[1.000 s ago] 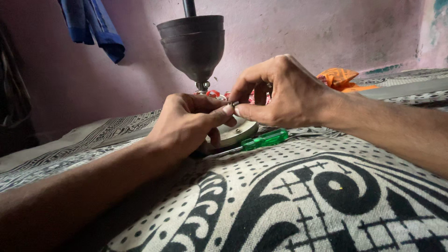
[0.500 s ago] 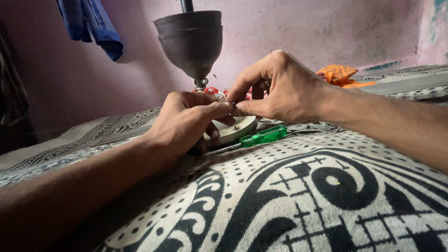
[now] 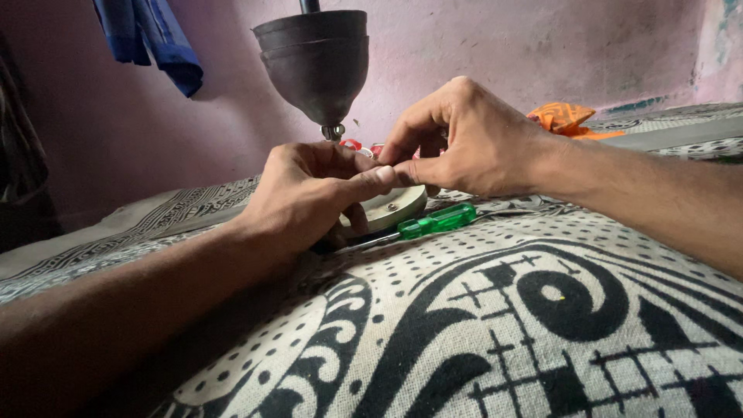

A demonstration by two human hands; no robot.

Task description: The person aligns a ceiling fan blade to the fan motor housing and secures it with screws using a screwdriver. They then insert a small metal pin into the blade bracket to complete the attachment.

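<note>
Hands meet over a pale round plate (image 3: 391, 207) lying on a patterned bed cover (image 3: 542, 310). The left hand (image 3: 309, 193) rests on the plate's left side, thumb stretched right until its tip touches the right hand (image 3: 472, 143). The right hand's thumb and forefinger are pinched together at that meeting point; whatever small part sits between them is hidden, so I cannot tell what they clamp, if anything. The left hand's fingers are curled shut, and what they grip cannot be made out either.

The step in hand looks like fitting or passing a tiny fastener at the plate's upper edge. The next move, as a judgement, calls for a steady pinch and fine alignment rather than force.

A green screwdriver (image 3: 437, 220) lies just near of the plate, its shaft running under the left hand. A dark cone (image 3: 313, 66) hangs just far of the hands, cut off at the top. Orange cloth (image 3: 569, 120) lies far right; blue cloth (image 3: 151, 42) hangs far left. Red bits behind the fingers are too small to identify.
</note>
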